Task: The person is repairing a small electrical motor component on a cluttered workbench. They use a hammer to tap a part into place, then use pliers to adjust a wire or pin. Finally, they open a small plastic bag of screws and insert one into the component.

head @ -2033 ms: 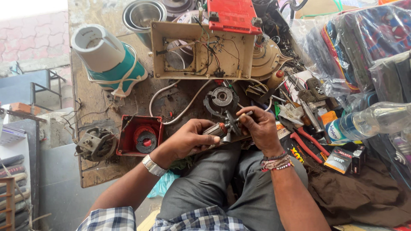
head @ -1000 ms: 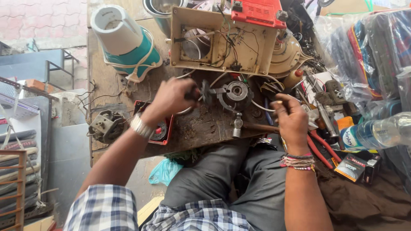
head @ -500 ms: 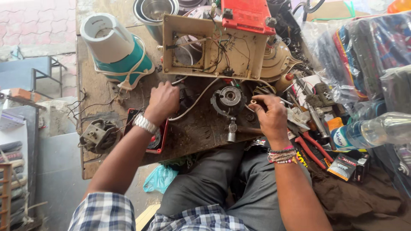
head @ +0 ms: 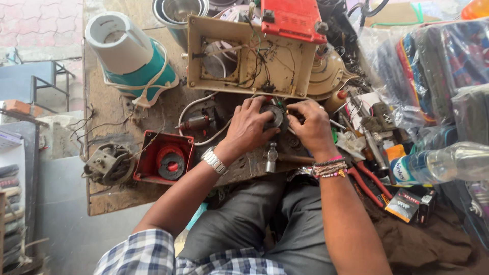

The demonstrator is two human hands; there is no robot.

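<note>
On cluttered wooden bench (head: 117,198), left hand (head: 249,127), right hand (head: 310,127) both grip round motor part (head: 274,116); tiled pavement (head: 35,25) beyond.

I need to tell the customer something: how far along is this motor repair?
Done: the beige casing lies open, wires exposed, and the armature is out on the bench. In hand: left hand and right hand both grip the round motor part. Left: nothing is reassembled.

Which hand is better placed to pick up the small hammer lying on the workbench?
Left. The left hand rests on the round motor part, directly above the hammer. The right hand grips the same part's far side, further from the hammer.
</note>
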